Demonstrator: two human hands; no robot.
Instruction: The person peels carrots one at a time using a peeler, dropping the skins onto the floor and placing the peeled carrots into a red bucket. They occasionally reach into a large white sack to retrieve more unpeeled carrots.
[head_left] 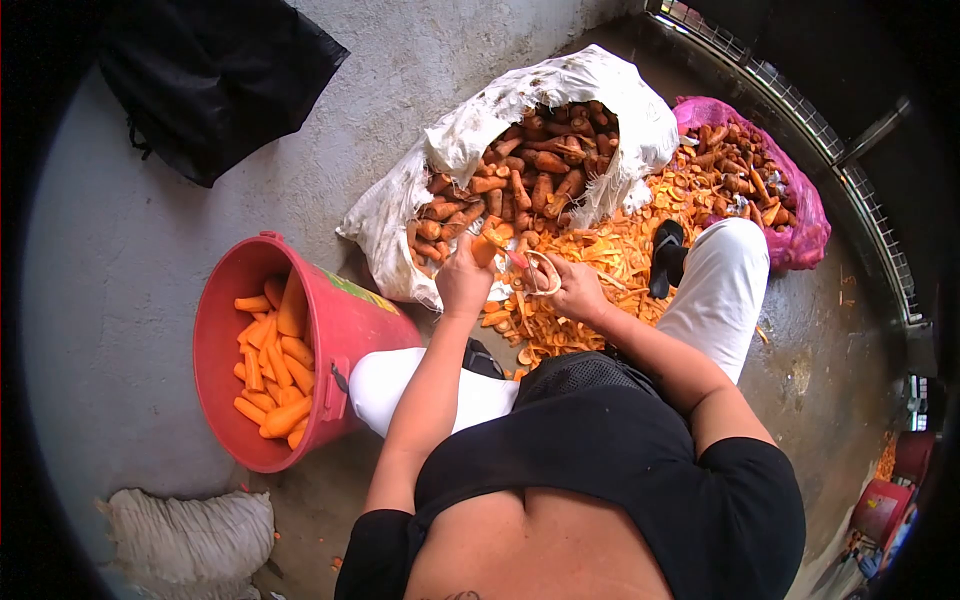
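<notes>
Closed around an orange carrot (484,248), my left hand (463,280) is raised in front of the white sack (545,82). My right hand (580,288) grips a peeler (545,274) with a pale looped handle, and its reddish end is near the carrot. Below both hands lies a heap of orange peelings (610,270). Unpeeled brownish carrots (545,165) fill the torn white sack. On the left, a red bucket (370,325) lies tilted, holding several peeled carrots (272,375).
A pink mesh sack (800,225) of brownish carrots lies at the upper right. A black cloth (220,80) hangs at the upper left. A rolled whitish sack (190,535) is at the lower left. Red containers (880,508) stand at the far right.
</notes>
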